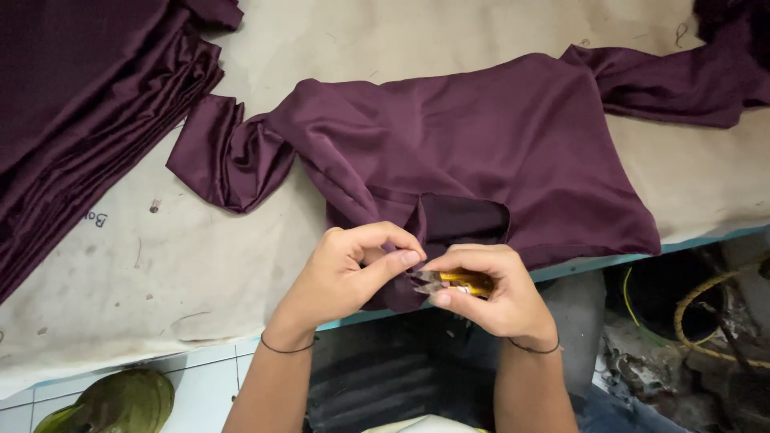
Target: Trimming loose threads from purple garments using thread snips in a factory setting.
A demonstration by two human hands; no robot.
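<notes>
A dark purple satin garment (481, 136) lies spread on a paper-covered table (160, 265), its neck opening near the front edge. My left hand (353, 269) pinches the garment's edge by the neckline between thumb and fingers. My right hand (489, 293) holds a small yellow thread snipper (464, 281), its tip pointing left at the pinched fabric. The two hands almost touch just over the table's front edge.
A stack of folded purple fabric (80, 104) fills the far left. More purple cloth (722, 72) trails off at the far right. A green object (112, 401) lies at the bottom left, and yellow-green cables (698, 313) and clutter sit below the table on the right.
</notes>
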